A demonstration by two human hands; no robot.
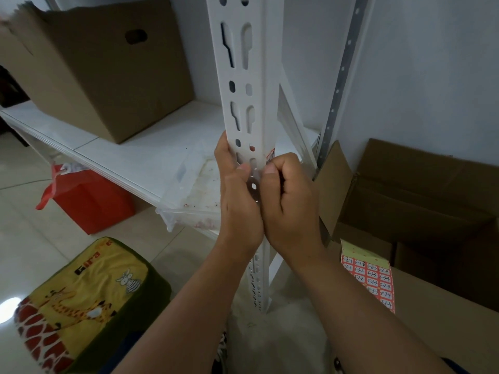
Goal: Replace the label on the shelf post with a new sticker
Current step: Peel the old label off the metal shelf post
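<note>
Our left hand [239, 197] is wrapped round the white shelf post [249, 109], fingers curled behind its 9 o'clock edge and thumb pressed flat on the front face. Our right hand [290, 203] is balled up tight at the post's 3 o'clock edge, thumb and fingers pinching the label [270, 155], a red-and-white scrap poking out at 12 o'clock above the knuckles. The sticker sheet [370, 279] sits on a cardboard box [442, 319] down at 4 o'clock, well apart from both hands.
</note>
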